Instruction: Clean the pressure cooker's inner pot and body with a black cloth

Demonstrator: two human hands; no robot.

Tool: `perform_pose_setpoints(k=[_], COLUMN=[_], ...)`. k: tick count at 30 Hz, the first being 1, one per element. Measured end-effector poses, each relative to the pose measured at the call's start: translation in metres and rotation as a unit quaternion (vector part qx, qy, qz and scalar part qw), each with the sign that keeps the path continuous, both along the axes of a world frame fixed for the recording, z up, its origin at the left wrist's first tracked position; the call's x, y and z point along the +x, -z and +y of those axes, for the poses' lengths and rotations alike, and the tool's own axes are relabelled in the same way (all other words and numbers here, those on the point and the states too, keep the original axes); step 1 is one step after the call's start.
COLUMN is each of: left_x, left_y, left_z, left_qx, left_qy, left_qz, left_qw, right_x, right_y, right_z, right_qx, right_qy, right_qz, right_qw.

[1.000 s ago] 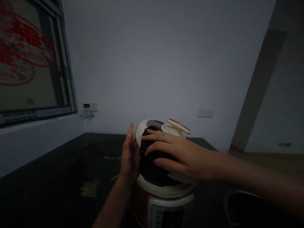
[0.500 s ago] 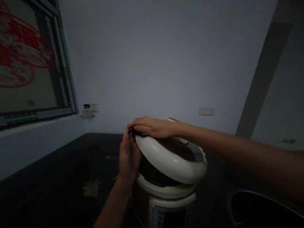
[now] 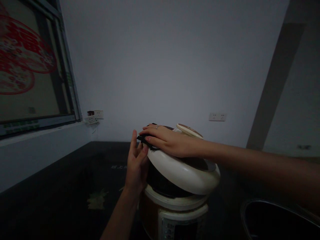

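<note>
A broad, pale plaster wall [image 3: 160,66] fills the space behind the cooker, and below it spreads a glossy black tabletop [image 3: 67,180], with the cooker standing right on it. Far off to the cooker's left, there's a metal-framed window [image 3: 47,96] bearing round red decorations. Centre stage now: the rounded white-and-brown cooker [image 3: 175,201] itself, control panel facing the person! To its right, nearer the person, sits a dark, shiny-rimmed vessel [image 3: 244,213]. Atop the cooker, the domed white-and-brown lid [image 3: 175,171] tilts, left side high, a black band beneath. The right hand [image 3: 170,140] lies flattened over the lid, holding a crumpled black cloth [image 3: 143,137] against its upper left edge. The left hand [image 3: 137,163], half open, forefinger up, thumb at the lid's left rim; whether it grips, one cannot tell. A slim silvery ring [image 3: 157,127] circles a right-hand finger, above the cooker.
</note>
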State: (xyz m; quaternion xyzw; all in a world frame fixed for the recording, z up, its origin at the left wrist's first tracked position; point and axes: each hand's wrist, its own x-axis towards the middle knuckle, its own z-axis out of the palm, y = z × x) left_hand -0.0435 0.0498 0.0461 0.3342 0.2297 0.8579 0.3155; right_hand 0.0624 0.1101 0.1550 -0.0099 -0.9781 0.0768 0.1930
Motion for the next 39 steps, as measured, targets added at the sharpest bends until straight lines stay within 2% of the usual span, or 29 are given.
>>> perform_pose_setpoints(k=[3, 8, 12, 16, 18, 22, 28, 33, 39], left_x=[0.002, 0.003, 0.002, 0.002, 0.002, 0.001, -0.001, 0.000, 0.000], left_y=[0.000, -0.001, -0.002, -0.003, -0.003, -0.001, 0.001, 0.000, -0.001], left_z=[-0.002, -0.005, -0.006, -0.006, -0.007, -0.006, -0.006, -0.007, -0.007], left_qx=[-0.005, -0.007, -0.008, -0.007, -0.004, -0.009, -0.015, -0.021, -0.027], left_qy=[0.001, 0.007, 0.006, 0.008, 0.012, 0.015, 0.007, 0.011, 0.005], left_qz=[0.001, 0.004, 0.015, 0.016, 0.019, 0.024, 0.029, 0.027, 0.027], left_qw=[1.000, 1.000, 1.000, 1.000, 1.000, 1.000, 0.999, 0.999, 0.999], right_x=[-0.005, -0.036, -0.053, -0.055, -0.053, -0.046, -0.024, -0.005, -0.007], right_y=[-0.002, -0.012, -0.021, -0.035, -0.042, -0.050, -0.041, -0.027, -0.025], right_z=[0.004, 0.030, 0.053, 0.074, 0.084, 0.103, 0.132, 0.154, 0.161], right_qx=[0.006, 0.006, -0.017, -0.052, -0.093, -0.230, -0.337, -0.306, -0.289], right_qy=[0.001, 0.034, 0.053, 0.056, 0.063, 0.088, 0.131, 0.131, 0.127], right_qz=[-0.011, -0.075, -0.124, -0.163, -0.206, -0.259, -0.297, -0.249, -0.260], right_qw=[1.000, 0.997, 0.991, 0.984, 0.972, 0.934, 0.884, 0.910, 0.912])
